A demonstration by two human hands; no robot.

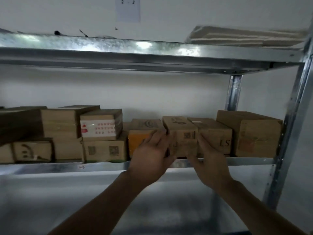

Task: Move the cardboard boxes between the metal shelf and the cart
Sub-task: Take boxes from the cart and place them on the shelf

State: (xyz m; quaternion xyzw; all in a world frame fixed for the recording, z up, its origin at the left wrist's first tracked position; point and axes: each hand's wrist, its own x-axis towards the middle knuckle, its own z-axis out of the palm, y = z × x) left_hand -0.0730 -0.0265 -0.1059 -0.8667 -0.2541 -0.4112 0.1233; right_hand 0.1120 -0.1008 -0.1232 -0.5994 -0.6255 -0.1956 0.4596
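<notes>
The small cardboard box (183,133) sits at the front edge of the metal shelf (101,167), dead ahead between both hands. The left hand (150,153) and right hand (210,160) press its sides with straight fingers, equally near it.

We reach up and forward, left forearm (105,199) and right forearm (254,200) bare and converging. Left hand (150,155) shows its back, fingers near straight, slightly spread, pointing up-right. Right hand (210,165) sits near it, not touching, fingers near straight, pointing up-left. Palms turn inward toward each other.
</notes>
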